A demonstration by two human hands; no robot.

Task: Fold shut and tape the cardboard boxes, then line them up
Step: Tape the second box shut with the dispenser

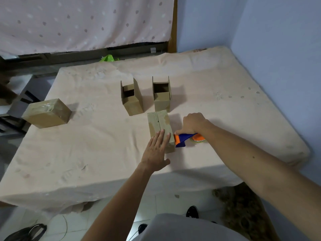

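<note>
A folded-shut cardboard box [159,123] lies in the middle of the cloth-covered table [90,153]. My left hand [156,152] presses flat on its near end with straight fingers. My right hand [193,123] grips the blue and orange tape dispenser [184,139], whose nose touches the box's near right edge. Behind stand two boxes with their top flaps up, the open left box [131,100] and the open right box [161,95]. A taped box [46,113] lies on its side at the table's left.
A blue wall [278,40] bounds the table on the right, and a spotted curtain [83,21] hangs behind it. A green object [109,58] peeks over the far edge. Dark bags and shoes lie on the tiled floor [78,221] below the table's near edge.
</note>
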